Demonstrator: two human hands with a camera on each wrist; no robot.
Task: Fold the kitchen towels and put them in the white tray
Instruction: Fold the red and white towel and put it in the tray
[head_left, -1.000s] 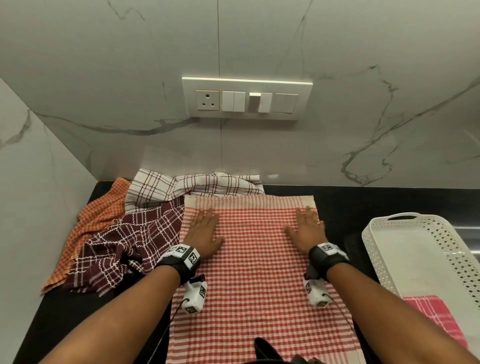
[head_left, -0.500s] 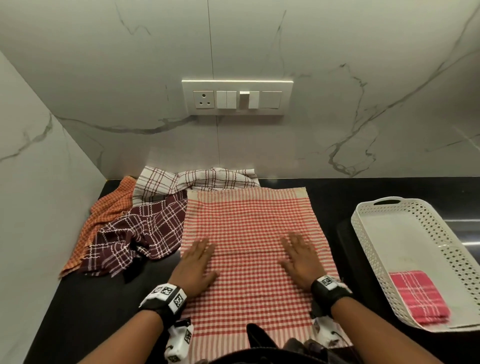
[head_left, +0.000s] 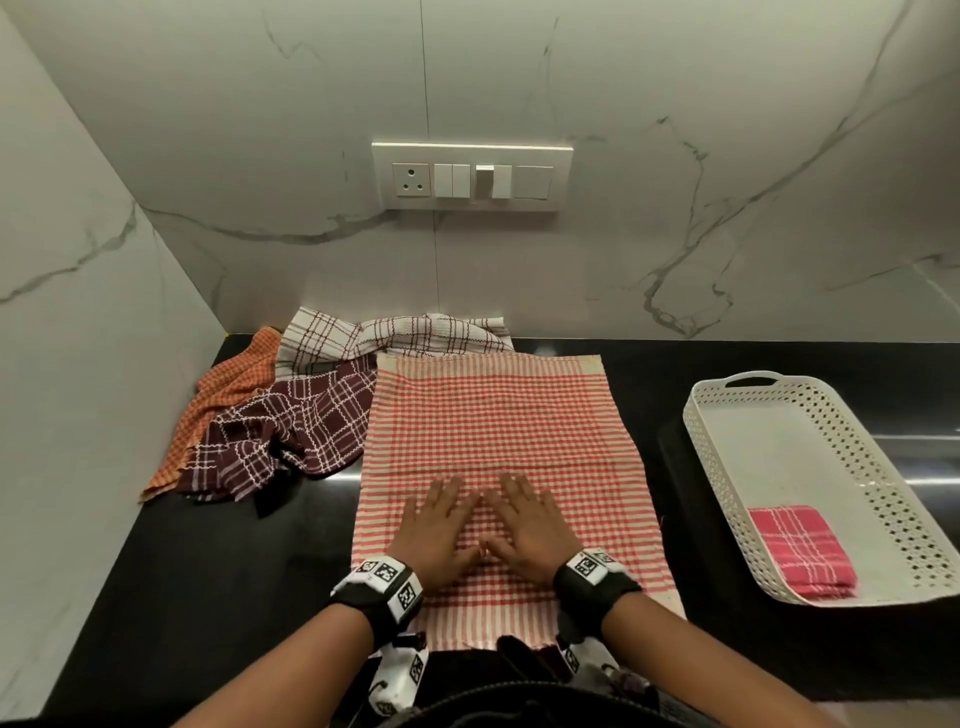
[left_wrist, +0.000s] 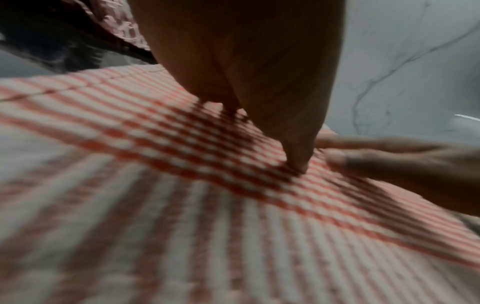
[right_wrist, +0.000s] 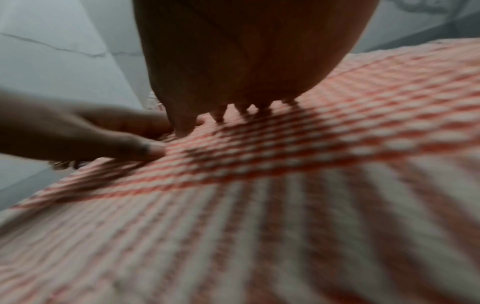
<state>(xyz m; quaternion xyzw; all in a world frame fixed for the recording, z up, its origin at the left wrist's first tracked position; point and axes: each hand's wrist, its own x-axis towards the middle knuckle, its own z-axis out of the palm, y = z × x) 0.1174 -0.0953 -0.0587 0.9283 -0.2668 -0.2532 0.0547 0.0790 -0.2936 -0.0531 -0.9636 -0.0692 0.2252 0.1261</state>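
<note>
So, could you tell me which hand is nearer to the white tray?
Right. The right hand lies flat on the checked towel, on the side facing the white tray. The left hand lies beside it, one hand further from the tray.

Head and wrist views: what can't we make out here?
- Red-and-white checked towel: near hem cut off by dark gear at the head view's bottom edge.
- Left hand and right hand: palms hidden, lying flat on the towel.
- Folded pink towel in the white perforated tray: layer count too small to tell.
- Both wrist views: motion-blurred, weave detail lost.
</note>
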